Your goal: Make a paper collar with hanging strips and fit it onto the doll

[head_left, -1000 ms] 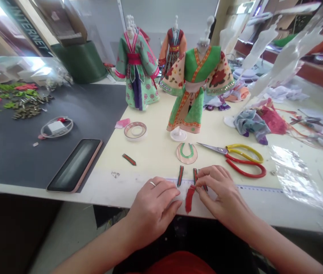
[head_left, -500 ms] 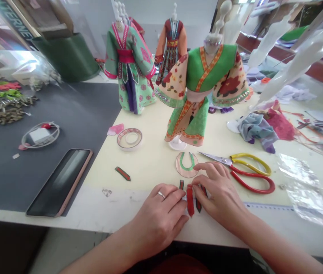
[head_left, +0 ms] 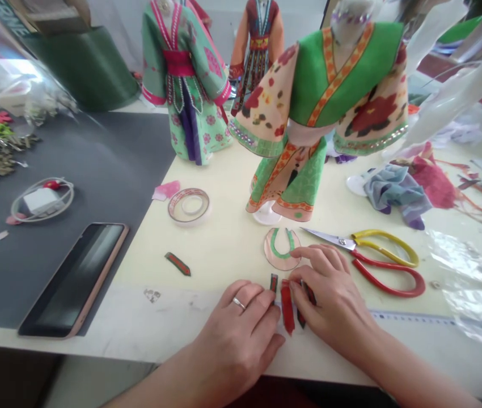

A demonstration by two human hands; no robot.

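A red fabric strip lies upright to me at the table's front, between my two hands. My right hand has its thumb and forefinger closed at the strip's upper right edge. Partly under that hand is a dark green-edged strip with a pointed end. My left hand, with a ring on one finger, lies on the table, thumb apart from the fingers. Its fingertips touch the lower end of a short red-and-green strip. What lies beneath the left fingers is hidden. Just beyond is a round peach piece with a green U-shaped band.
Yellow-and-red-handled scissors lie right of my hands, near a ruler and clear plastic. Leftward are another pointed strip, a tape roll and a phone. Dressed doll forms stand behind, beside crumpled cloth.
The view has moved closer and tilted down, so the doll forms' tops are cut off. Both hands stay at the strips with nearly the same pose.
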